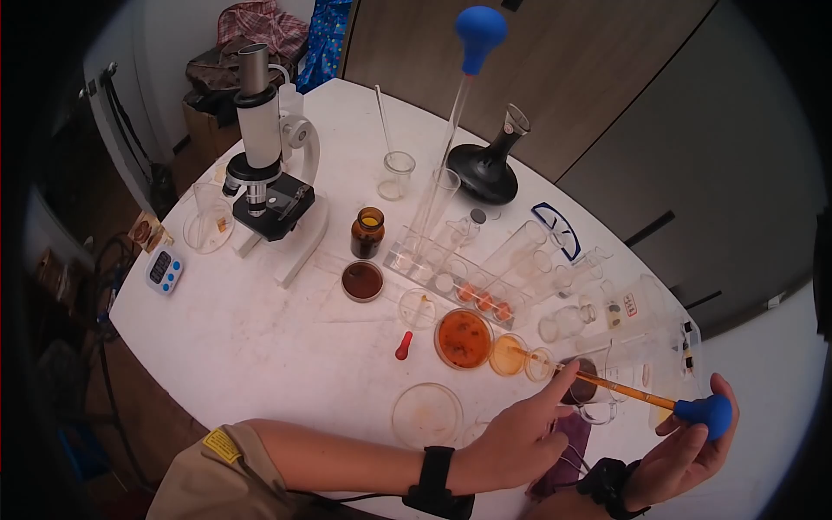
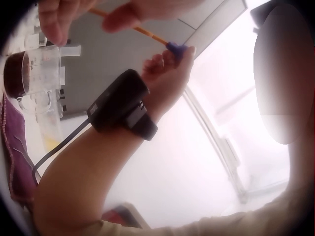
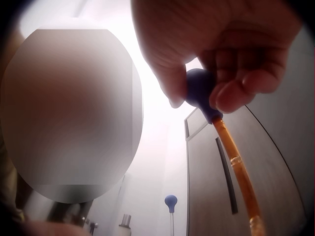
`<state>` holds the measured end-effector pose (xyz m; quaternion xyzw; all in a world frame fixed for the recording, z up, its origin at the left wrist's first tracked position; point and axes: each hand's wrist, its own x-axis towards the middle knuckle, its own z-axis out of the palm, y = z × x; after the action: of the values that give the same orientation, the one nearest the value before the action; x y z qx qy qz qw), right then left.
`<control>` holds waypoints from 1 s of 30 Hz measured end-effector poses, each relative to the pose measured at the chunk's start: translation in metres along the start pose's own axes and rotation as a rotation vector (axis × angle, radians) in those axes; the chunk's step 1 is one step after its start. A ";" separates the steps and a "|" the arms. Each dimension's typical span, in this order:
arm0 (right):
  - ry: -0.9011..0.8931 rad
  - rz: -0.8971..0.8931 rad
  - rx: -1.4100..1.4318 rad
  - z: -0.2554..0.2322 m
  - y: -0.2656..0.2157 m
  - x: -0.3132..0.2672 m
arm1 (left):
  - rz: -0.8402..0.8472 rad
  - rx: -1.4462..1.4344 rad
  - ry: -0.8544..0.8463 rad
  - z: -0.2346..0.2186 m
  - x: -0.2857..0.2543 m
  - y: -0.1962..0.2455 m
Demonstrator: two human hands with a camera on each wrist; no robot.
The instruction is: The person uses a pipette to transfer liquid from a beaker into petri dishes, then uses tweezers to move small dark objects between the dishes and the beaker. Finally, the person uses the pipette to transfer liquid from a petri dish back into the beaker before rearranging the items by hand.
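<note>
In the head view my right hand [image 1: 680, 464] holds the blue rubber bulb [image 1: 715, 418] of a glass pipette [image 1: 628, 391], pinched between thumb and fingers. Orange liquid fills the tube, as the right wrist view also shows. The pipette slants leftward, its tip over a small dish of yellow-orange liquid [image 1: 507, 357]. My left hand [image 1: 518, 444] points its index finger at the tube, the fingertip right at the glass; its other fingers bend loosely. A Petri dish of orange-red liquid with dark specks [image 1: 464, 338] lies to the left. Behind the left fingertip stands a beaker with dark brown contents [image 2: 17, 74].
A clear rack [image 1: 403, 263] of test tubes crosses the middle; a second blue-bulbed pipette [image 1: 479, 39] rises there. Further around are a microscope [image 1: 260, 147], amber bottle [image 1: 368, 234], dark flask [image 1: 483, 178], safety glasses [image 1: 555, 230], red dropper bulb [image 1: 404, 346], timer [image 1: 164, 269] and purple cloth [image 1: 563, 451].
</note>
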<state>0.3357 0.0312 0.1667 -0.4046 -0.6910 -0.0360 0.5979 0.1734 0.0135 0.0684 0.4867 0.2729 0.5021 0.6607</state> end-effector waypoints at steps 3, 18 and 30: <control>-0.010 0.000 0.016 0.002 -0.001 0.000 | 0.005 -0.021 0.009 -0.002 0.001 0.002; -0.052 0.016 -0.053 -0.001 -0.003 0.000 | 0.016 -0.054 0.012 -0.003 0.004 0.001; 0.034 -0.198 0.190 -0.003 -0.016 0.007 | -0.026 -0.047 -0.065 0.008 -0.013 0.012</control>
<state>0.3288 0.0226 0.1803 -0.2753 -0.7176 -0.0360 0.6387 0.1707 -0.0010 0.0809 0.4835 0.2457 0.4835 0.6871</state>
